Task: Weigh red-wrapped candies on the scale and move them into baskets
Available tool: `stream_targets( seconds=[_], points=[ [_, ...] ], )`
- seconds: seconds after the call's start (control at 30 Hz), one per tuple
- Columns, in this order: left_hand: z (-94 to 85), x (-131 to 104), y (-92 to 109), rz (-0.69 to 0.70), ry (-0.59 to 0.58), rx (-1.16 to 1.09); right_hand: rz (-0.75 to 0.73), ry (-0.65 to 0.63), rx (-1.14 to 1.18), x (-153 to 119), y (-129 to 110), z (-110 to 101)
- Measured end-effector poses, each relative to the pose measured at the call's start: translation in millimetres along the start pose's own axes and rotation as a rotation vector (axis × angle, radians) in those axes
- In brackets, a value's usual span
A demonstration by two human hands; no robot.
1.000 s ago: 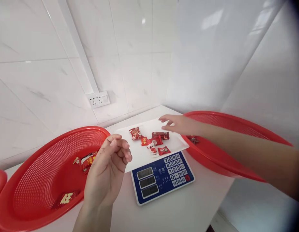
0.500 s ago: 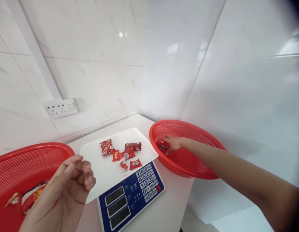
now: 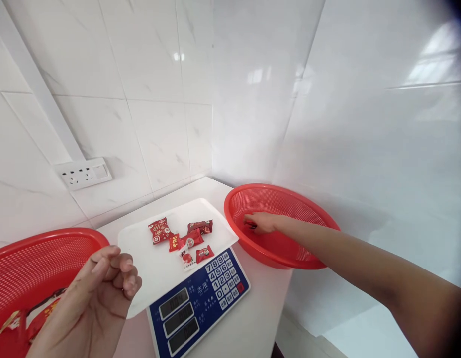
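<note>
The right hand [image 3: 263, 222] is moving off the tray [image 3: 155, 271], where snacks [image 3: 193, 237] are already lying, into the three-o'clock basket [image 3: 260, 257], curling over a remaining packet [image 3: 251, 225], grip unclear; the eight-o'clock left hand [image 3: 98, 296] is hanging loose, empty.

The right fingers [image 3: 248, 218] have gone from above the tray [image 3: 142, 263] into the right-hand basket [image 3: 290, 205].

Two hands [image 3: 92, 303], two red mesh baskets [image 3: 90, 243], one digital scale [image 3: 210, 293].
Six wrapped snacks [image 3: 159, 230] on one white tray [image 3: 150, 273], three displays [image 3: 179, 320] on the scale, one wall socket panel [image 3: 83, 173]; snacks in the baskets are too hidden to count.
</note>
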State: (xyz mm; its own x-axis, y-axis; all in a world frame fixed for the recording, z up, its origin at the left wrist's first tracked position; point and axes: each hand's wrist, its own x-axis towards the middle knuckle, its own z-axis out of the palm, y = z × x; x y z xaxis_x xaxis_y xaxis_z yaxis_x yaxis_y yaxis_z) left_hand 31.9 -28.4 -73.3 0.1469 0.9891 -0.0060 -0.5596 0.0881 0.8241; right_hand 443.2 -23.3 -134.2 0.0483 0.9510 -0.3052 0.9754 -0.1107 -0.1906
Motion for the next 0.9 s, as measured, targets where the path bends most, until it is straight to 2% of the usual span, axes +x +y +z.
stream_targets(
  seconds=[0.17,0.27,0.37,0.47,0.6,0.73,0.8,0.9],
  points=[
    [12.3,-14.7,5.9,-0.013,-0.091,-0.04,0.095,-0.066,0.111,-26.9,6.9,-6.8],
    [17.3,-21.9,10.8,-0.015,-0.141,-0.048,0.123,0.012,0.189,-40.2,5.3,-20.3],
    [20.1,-26.1,15.0,0.004,-0.162,-0.052,0.109,0.134,0.257,-46.0,-6.0,-41.4],
    [21.9,-29.8,17.6,0.019,-0.172,-0.054,0.036,0.227,0.35,-46.0,-34.4,-61.4],
    [23.8,-34.4,19.0,0.028,-0.2,-0.062,-0.149,0.257,0.507,-40.5,-94.3,-71.8],
    [24.7,-34.4,20.4,0.018,-0.202,-0.061,-0.277,0.19,0.488,-24.5,-147.3,-62.0],
    [24.2,-31.9,21.5,0.022,-0.185,-0.069,-0.328,0.184,0.393,-15.2,-163.0,-54.8],
    [22.4,-27.1,23.5,0.043,-0.144,-0.085,-0.349,0.267,0.22,-8.7,-174.6,-45.9]
  ],
)
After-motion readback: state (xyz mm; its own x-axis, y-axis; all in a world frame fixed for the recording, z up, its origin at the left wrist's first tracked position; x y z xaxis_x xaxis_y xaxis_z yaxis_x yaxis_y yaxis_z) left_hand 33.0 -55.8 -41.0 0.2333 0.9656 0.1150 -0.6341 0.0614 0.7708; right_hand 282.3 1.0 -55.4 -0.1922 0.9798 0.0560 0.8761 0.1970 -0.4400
